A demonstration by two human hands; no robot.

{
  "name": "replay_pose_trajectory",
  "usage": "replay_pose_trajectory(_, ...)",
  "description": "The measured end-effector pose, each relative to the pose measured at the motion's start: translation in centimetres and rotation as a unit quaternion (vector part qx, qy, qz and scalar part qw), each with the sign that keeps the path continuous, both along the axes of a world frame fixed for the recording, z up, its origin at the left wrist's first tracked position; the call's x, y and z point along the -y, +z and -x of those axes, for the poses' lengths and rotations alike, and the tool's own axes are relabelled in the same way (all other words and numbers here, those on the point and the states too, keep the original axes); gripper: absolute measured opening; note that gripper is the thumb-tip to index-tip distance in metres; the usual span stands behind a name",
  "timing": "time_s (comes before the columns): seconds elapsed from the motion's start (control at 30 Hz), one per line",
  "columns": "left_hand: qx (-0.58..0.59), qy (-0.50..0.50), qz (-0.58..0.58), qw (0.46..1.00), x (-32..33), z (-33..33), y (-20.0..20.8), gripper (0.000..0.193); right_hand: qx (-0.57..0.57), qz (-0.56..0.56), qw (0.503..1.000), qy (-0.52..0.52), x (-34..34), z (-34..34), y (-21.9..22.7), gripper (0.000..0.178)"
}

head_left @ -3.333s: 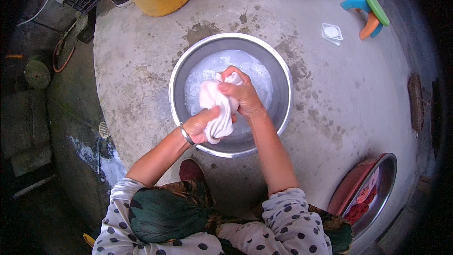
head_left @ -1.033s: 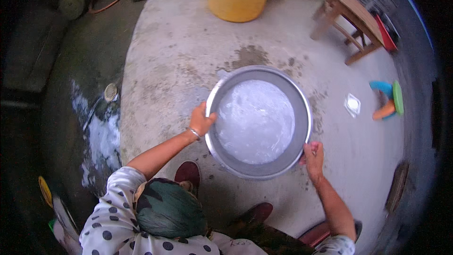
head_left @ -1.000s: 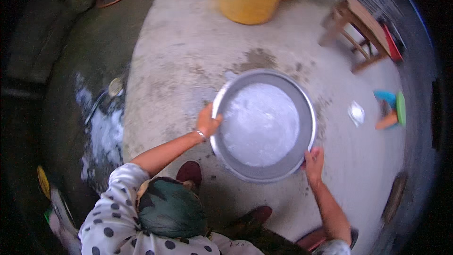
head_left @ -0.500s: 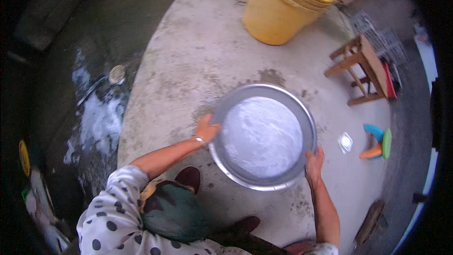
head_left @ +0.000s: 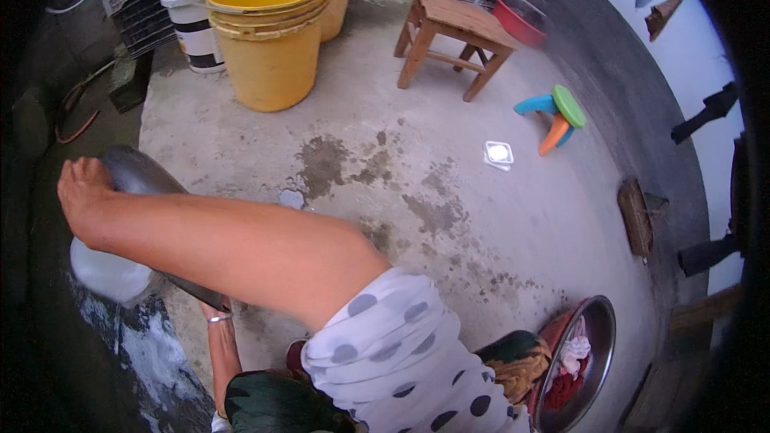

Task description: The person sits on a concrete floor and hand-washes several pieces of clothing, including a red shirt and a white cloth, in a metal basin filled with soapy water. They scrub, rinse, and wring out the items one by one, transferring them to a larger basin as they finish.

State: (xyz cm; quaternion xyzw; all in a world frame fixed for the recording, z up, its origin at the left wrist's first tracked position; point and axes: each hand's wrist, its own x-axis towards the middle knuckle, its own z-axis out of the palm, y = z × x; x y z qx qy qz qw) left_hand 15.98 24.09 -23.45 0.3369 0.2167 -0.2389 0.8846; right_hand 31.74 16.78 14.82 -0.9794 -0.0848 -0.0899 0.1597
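Observation:
A metal basin (head_left: 144, 172) is tipped on its side at the left, its outer wall towards me. Foamy whitish water (head_left: 112, 273) spills from it onto the dark lower ground. My right hand (head_left: 84, 196) grips the far rim, the forearm stretched across the view. Low on the basin's near edge is my left hand (head_left: 220, 306), closed against the rim; most of its fingers are hidden behind the basin and my right arm. A silvery bracelet circles the left wrist.
Yellow buckets (head_left: 269, 64) and a white bucket (head_left: 196, 32) stand at the back. Further right are a wooden stool (head_left: 461, 20), a small coloured stool (head_left: 568, 106) and a white dish (head_left: 498, 154). Near my right leg, another metal basin (head_left: 607, 337) holds clothes. Wet patches (head_left: 321, 164) mark the concrete.
The basin, level and holding foamy water before, has swung left and been tipped, so the water runs out. Both hands moved left with it, and my view has turned.

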Motion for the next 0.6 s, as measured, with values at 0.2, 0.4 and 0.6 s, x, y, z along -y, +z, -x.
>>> replay_pose_trajectory(0.2,-0.093,-0.236,-0.043,0.966,10.7,6.5,10.5,0.033,-0.055,-0.008,0.992,-0.112,20.6,8.5,-0.3,0.031)
replay_pose_trajectory(0.4,-0.052,-0.480,0.000,0.876,16.8,8.4,14.5,0.027,-0.112,-0.092,0.904,-0.401,39.6,32.3,2.0,0.021)
replay_pose_trajectory(0.6,0.114,-0.616,-0.165,0.762,24.8,9.0,19.1,0.032,-0.084,-0.287,0.729,-0.616,42.6,51.3,-0.3,0.032)
